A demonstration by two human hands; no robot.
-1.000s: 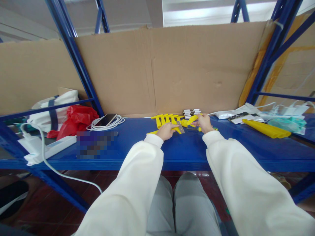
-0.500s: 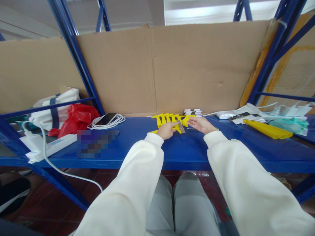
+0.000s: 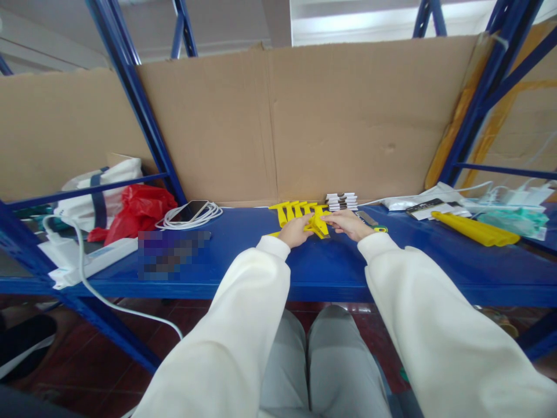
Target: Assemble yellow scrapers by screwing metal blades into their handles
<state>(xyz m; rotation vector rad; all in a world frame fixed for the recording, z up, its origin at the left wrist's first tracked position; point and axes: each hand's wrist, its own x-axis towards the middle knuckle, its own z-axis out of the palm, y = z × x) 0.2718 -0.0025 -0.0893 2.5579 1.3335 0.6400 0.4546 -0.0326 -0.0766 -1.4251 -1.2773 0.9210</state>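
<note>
My left hand (image 3: 296, 231) is closed around a yellow plastic scraper (image 3: 321, 230), held just above the blue shelf top (image 3: 261, 261). My right hand (image 3: 347, 223) pinches a yellow piece at the scraper's head from the other side, so the two hands nearly meet. A thin metal edge shows at the lower end of the head. Behind my left hand stands a row of several similar yellow plastic parts (image 3: 290, 210). Just behind my right hand lie a stack of small white-and-dark packs (image 3: 342, 201) and a grey-and-green tool (image 3: 369, 219), partly covered by the hand.
To the right lie long yellow handles (image 3: 476, 229), a white plastic bag (image 3: 409, 200) and a pale green bag (image 3: 513, 220). On the left are a coiled white cable (image 3: 191, 217), red bag (image 3: 141, 209) and power strip (image 3: 96, 261). A cardboard wall (image 3: 348, 116) closes the back.
My right hand has moved left and slightly down, bringing a yellow piece onto the scraper head, where a bare metal blade showed before. The grey-and-green tool behind that hand is now uncovered.
</note>
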